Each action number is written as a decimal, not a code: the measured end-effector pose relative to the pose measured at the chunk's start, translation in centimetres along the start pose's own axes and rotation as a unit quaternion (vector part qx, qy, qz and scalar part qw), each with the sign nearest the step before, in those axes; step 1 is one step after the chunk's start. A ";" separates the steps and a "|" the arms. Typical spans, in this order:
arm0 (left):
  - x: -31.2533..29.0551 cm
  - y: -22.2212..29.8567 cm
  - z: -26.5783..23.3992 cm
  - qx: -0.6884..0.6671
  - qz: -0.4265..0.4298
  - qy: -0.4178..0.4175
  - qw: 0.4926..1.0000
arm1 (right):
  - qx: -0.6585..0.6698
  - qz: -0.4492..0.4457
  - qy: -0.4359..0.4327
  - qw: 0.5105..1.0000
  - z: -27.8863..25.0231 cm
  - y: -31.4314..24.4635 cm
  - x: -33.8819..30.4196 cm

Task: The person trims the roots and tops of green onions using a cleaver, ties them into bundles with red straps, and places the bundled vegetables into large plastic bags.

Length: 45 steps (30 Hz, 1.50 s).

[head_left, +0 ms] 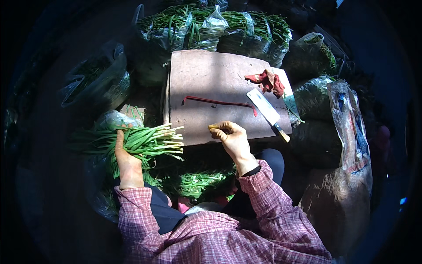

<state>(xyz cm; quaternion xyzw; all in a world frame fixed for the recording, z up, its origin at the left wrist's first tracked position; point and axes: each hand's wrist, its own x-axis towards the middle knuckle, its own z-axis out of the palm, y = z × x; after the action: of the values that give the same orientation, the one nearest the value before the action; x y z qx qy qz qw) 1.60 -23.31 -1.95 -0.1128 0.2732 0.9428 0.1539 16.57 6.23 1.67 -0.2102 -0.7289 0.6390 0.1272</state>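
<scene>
A thick bunch of garlic chives (149, 140), with long green leaves and pale cut-looking ends turned right, rests in my left hand (127, 160). My fingers wrap round it at the left of the board. Over the near edge of the pinkish board (193, 75), my right hand (233, 138) is closed in a pinch; whatever lies between the fingertips is too small to tell. On the board are a red tie strip (220, 102), a cleaver (264, 108) with a wooden-ended handle, and a crumpled red cloth (268, 82).
Clear plastic bags of greens (252, 33) stand along the board's far side. Another bag (99, 79) is at the left. More loose greens (198, 184) lie by my lap. At the right are a brown sack (336, 207) and a tall plastic wrapper (351, 127).
</scene>
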 end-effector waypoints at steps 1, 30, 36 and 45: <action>0.2 0.5 0.9 0.015 0.012 0.011 1.000 | 0.028 0.007 0.040 0.999 -2.7 0.4 1.6; 3.8 -5.6 6.0 -0.031 -0.085 -0.024 0.996 | -0.039 0.006 -0.118 0.992 4.9 -2.4 6.1; 3.3 -4.7 5.6 -0.029 -0.014 -0.030 0.999 | 0.394 0.149 -0.005 0.907 2.5 2.3 4.5; 2.9 -4.9 5.3 -0.053 -0.013 -0.113 0.992 | -0.245 -0.409 -0.024 0.879 5.4 -4.4 4.2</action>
<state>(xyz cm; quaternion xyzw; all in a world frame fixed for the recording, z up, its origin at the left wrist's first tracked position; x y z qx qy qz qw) -0.05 -15.83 -0.79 -0.0172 0.2026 0.9605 0.1902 9.80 3.07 4.84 0.0980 -0.8862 0.3358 0.3039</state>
